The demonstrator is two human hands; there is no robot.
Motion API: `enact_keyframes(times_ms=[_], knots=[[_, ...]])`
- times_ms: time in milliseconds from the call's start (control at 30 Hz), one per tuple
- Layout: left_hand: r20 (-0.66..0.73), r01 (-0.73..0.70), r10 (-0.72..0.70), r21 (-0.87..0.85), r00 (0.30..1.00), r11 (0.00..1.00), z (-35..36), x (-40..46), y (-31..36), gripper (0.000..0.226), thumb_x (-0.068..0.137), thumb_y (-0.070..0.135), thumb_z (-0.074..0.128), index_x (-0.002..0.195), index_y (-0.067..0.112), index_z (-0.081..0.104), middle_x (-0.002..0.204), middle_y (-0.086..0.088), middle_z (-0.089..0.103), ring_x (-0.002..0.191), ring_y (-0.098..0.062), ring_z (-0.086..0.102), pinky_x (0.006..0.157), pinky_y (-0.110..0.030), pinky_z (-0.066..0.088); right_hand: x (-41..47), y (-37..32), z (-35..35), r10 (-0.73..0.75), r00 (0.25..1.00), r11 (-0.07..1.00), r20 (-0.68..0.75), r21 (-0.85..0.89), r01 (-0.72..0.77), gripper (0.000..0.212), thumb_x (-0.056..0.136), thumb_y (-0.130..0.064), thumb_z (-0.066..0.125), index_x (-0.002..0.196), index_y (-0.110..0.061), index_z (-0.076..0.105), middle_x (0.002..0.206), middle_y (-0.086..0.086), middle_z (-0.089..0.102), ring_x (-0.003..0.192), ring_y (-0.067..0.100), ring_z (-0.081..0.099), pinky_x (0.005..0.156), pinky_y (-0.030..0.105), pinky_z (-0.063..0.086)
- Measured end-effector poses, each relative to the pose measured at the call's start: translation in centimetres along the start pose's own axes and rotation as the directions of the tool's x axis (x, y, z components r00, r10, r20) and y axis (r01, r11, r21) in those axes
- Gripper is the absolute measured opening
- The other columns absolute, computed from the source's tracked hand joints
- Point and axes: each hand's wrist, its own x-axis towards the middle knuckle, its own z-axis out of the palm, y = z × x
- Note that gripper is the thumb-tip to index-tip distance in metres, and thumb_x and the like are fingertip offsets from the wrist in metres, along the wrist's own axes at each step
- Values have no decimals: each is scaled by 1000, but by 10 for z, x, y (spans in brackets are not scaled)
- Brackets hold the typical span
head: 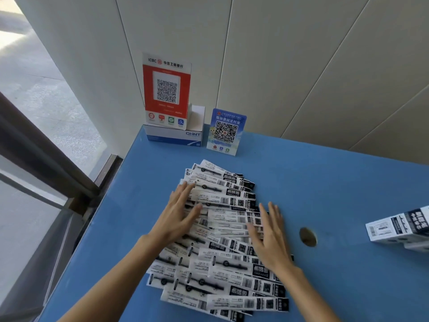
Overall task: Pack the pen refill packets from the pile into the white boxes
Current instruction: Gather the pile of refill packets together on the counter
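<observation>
A long spread of black-and-white pen refill packets [222,270] lies on the blue table [325,182], running from the middle toward me. My left hand [180,212] rests flat on the pile's left side with fingers spread. My right hand [269,235] lies flat on the pile's right edge, fingers apart. Neither hand grips a packet. At the right edge of the view lie white boxes [401,228] with black print, on their sides and partly cut off.
A red QR sign [167,89] stands on a white CHNT box [174,135] at the table's back, with a blue QR sign [226,132] beside it. A round hole [308,237] is in the tabletop right of the pile. The table's left edge drops off beside a glass door.
</observation>
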Motion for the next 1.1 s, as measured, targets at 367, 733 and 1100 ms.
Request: enact_keyframes(times_ms=[367,733,1100], knots=[[6,-2,2,-11,1000,1000,-13,-44,-18,70,94,54,40,154,30,13,162,9,8,149,-9,5,119,-33,13,-46,16,-2,105,994,994,-41,-14,-105,86,80,-78,7,151,-29,3,159,-5,-11,144,10,-16,120,43,0],[-22,15,-16,-31,1000,999,-30,-61,-19,67,97,46,47,154,25,18,161,3,16,149,-16,13,119,-36,17,-58,1,0,85,995,996,-48,0,-85,78,90,-68,17,152,-23,1,160,-4,-3,145,10,-6,118,32,0],[55,-50,49,25,997,998,-6,-113,-12,69,99,48,41,155,26,7,155,18,2,140,3,-10,116,-22,-4,-99,-29,28,65,996,998,-59,-19,-67,96,74,-82,-6,151,-25,-7,157,-4,-16,143,9,-19,118,33,-9]])
